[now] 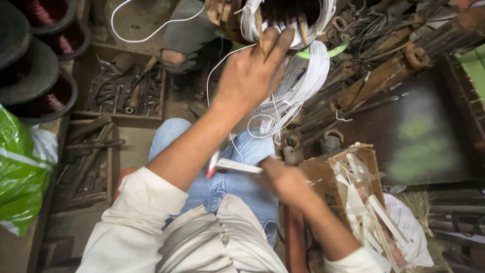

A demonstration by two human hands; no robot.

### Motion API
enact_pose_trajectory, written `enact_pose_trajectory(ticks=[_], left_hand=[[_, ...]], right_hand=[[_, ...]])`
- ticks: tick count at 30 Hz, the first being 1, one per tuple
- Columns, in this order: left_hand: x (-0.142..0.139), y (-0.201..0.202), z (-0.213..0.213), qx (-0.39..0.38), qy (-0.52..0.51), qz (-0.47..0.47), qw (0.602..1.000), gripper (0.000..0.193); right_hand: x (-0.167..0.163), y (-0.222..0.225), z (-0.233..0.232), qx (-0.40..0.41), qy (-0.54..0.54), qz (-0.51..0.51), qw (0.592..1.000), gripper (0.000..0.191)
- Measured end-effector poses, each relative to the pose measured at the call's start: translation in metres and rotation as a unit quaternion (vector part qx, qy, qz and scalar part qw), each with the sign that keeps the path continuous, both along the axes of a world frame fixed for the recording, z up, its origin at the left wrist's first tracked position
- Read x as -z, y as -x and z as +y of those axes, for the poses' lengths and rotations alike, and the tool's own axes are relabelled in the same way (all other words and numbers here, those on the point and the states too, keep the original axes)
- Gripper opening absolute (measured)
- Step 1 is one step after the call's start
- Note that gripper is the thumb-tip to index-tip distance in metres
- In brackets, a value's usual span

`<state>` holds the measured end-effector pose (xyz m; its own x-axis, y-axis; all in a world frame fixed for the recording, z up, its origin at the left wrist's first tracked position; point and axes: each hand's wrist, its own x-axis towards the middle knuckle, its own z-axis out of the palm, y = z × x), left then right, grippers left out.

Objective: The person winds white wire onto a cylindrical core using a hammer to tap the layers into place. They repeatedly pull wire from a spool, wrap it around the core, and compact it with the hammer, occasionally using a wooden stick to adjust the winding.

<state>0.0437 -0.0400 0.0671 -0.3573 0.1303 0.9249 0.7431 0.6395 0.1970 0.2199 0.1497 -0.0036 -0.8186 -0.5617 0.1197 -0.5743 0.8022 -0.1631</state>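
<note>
You are sitting over a crowded workshop floor: open wooden trays of dark metal hand tools (pixel 118 93) are lying at the upper left of the frame, with black spools of reddish copper wire (pixel 48 103) stacked beside them. At top centre, your left hand (pixel 252 76) is reaching up into the round motor stator wound with white sleeved wire (pixel 288 23), fingers spread and pressing on the coils, apparently steadying them. Lower centre, your right hand (pixel 283 179) is pinching a thin white flat strip with a red tip (pixel 232 166), holding it level over your blue-jeaned lap; the hand is blurred. The torn brown cardboard box of white strips (pixel 358 192) is standing just beside that hand, within easy reach.
</note>
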Motion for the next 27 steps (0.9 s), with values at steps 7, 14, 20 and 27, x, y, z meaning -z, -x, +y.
enact_pose_trajectory(ticks=[7,14,20,27], left_hand=[[-0.005,-0.004,0.004,-0.015,0.006,-0.037,0.999,0.069],[-0.011,-0.004,0.004,-0.024,0.012,-0.064,0.998,0.073],[-0.009,0.0,0.003,-0.021,0.009,-0.062,0.998,0.07],[-0.006,0.001,0.003,-0.051,0.005,-0.034,0.998,0.056]], right_hand=[[-0.069,0.018,0.067,0.08,0.248,0.268,0.928,0.019],[-0.019,0.13,0.083,0.093,0.275,0.324,0.901,0.036],[0.001,0.16,0.089,0.036,0.288,0.35,0.89,0.038],[-0.023,0.149,0.069,0.228,0.461,0.198,0.834,0.034]])
